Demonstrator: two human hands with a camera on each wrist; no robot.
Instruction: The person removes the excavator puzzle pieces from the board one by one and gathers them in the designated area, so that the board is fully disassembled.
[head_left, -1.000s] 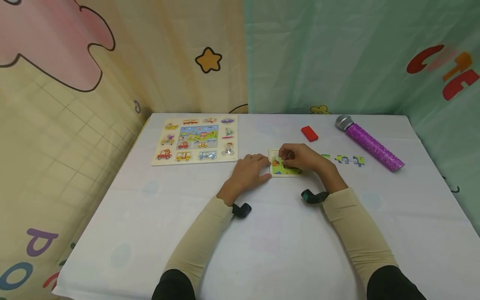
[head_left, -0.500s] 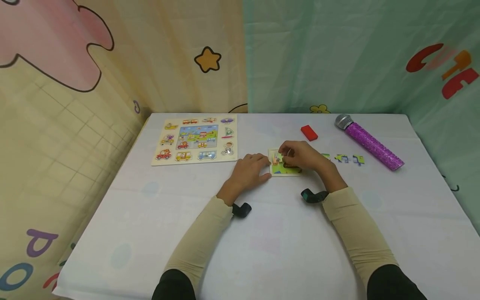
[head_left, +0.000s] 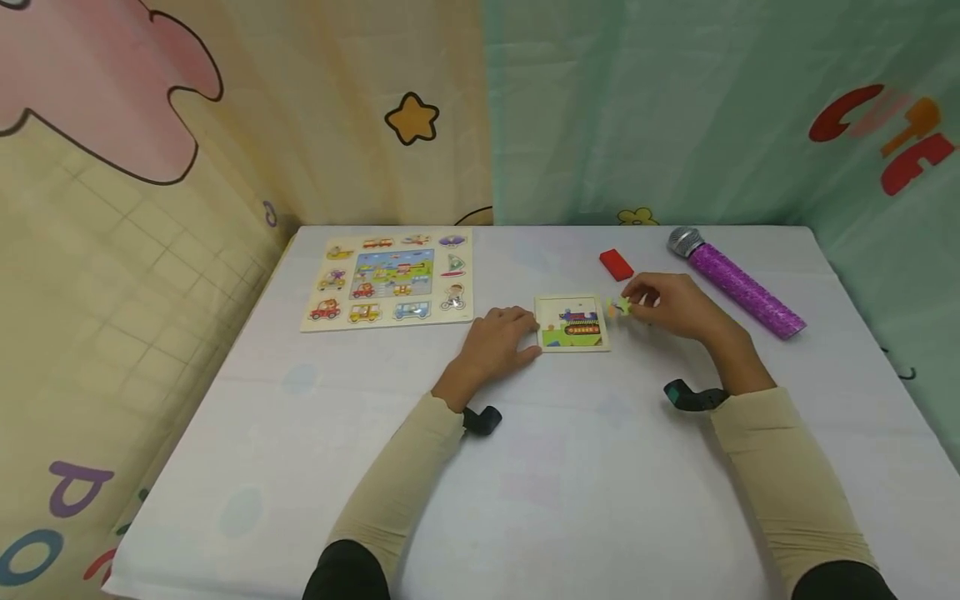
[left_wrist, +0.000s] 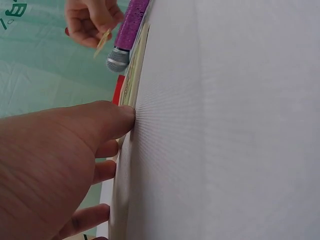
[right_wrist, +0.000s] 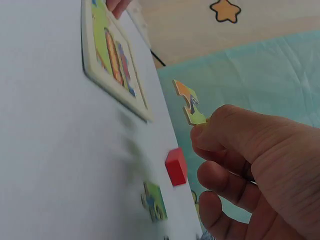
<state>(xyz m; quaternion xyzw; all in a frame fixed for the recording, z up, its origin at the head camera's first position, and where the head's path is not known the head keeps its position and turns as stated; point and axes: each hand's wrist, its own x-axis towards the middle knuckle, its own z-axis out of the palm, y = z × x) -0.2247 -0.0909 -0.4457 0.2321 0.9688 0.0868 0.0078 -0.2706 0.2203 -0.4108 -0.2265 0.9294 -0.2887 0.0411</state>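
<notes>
My right grip, right of centre in the head view, is clamped at thumb and index finger on one edge of a puzzle piece, held tilted off the table just to the right of the framed board. Much of the piece projects past my fingertips; I judge that it could pivot or slip, the likely cause being so narrow a pinch at one edge. A second hazard, in my estimate, is the loose piece on the table, lower centre of the right wrist view, which my lower fingers might brush aside. The framed board could also slide if pushed, since my left grip merely touches its left side. Pose: the right forearm enters from the lower right of the head view, the remaining fingers folded loosely; the left forearm enters from the lower edge, left of centre, palm down, fingers relaxed and apart from the thumb, clamped on nothing. Farther out: a red block above the right grip, a purple microphone at upper right, a vehicle puzzle board left of centre.
</notes>
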